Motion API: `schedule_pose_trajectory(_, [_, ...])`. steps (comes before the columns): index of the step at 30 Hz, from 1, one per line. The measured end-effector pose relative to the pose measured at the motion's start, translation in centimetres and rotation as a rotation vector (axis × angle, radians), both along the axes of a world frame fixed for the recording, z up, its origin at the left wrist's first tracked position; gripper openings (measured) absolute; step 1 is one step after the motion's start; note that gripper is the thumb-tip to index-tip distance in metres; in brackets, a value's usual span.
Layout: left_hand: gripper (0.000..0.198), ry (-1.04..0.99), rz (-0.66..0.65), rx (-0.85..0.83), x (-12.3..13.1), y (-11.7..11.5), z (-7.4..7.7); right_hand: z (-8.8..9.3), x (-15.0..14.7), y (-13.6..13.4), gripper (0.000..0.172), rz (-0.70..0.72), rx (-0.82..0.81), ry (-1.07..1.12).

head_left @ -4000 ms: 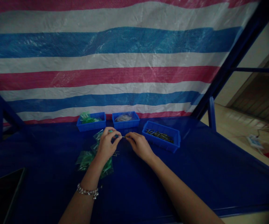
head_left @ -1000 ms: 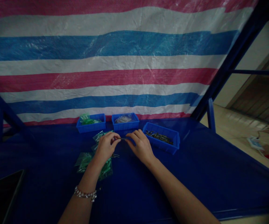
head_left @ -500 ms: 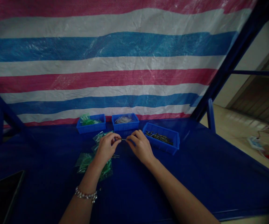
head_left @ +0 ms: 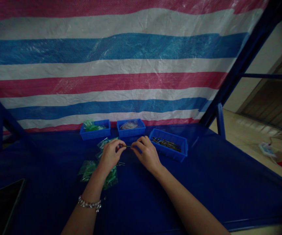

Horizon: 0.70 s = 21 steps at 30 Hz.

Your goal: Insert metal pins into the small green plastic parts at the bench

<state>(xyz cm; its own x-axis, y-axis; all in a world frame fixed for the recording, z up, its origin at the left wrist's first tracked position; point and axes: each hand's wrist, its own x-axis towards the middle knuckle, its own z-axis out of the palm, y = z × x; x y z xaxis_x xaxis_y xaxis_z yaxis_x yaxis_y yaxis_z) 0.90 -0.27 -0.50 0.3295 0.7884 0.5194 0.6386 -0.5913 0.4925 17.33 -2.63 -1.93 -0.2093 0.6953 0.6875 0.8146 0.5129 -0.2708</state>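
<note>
A thin metal rod (head_left: 128, 146) spans the gap between my hands, above the blue table. My left hand (head_left: 111, 152) pinches its left end between thumb and fingertips. The other end is pinched by my right hand (head_left: 146, 152). What kind of rod it is, I cannot make out. Clear bags with green pieces (head_left: 88, 169) lie under and beside my left wrist. A few similar metal rods (head_left: 120, 164) rest on the table just right of that wrist. Close to my right hand stands a blue bin (head_left: 183, 153) with many dark metal rods (head_left: 166, 144) in it.
At the back stand a blue bin (head_left: 95, 134) of green pieces and a blue bin (head_left: 132, 132) of clear bags. A dark flat screen-like object (head_left: 4, 205) lies at the left front. Behind the table hangs a striped sheet (head_left: 111, 80) between blue frame posts.
Both hands stay almost in place with the rod between them. No object on the table has visibly moved.
</note>
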Motion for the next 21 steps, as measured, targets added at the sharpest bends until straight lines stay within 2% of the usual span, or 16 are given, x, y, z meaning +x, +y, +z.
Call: schedule_pose_trajectory(21, [0.007, -0.025, -0.005, 0.006, 0.16, -0.05, -0.18, -0.19, 0.02, 0.16, 0.018, 0.005, -0.011, 0.034])
